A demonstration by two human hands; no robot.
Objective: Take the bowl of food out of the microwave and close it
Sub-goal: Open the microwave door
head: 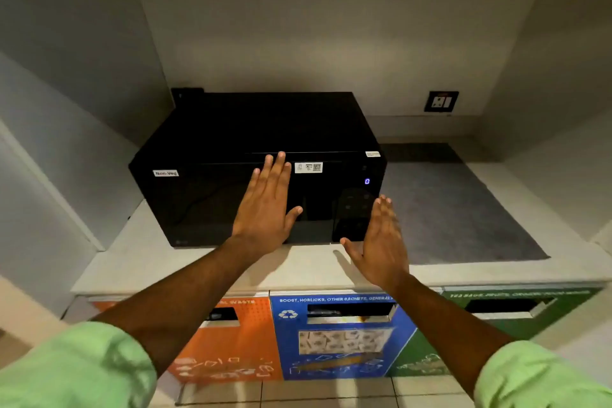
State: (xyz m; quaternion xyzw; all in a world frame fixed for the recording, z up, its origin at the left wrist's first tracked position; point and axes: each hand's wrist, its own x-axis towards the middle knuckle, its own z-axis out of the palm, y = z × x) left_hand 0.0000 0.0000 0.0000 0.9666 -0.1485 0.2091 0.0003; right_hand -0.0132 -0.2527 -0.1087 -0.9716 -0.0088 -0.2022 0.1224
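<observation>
Black microwave [251, 156] on the counter [298, 268], door shut, bowl hidden. Bare grey mat [463, 209] to the right of both hands, lots of room. Left hand [265, 209] flat and spread, in front of the door. Right hand [381, 242] spread, holding nothing, near the door's right edge.

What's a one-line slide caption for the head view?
Both open hands, left hand and right hand, raised before the closed black microwave on the counter; no bowl visible.
</observation>
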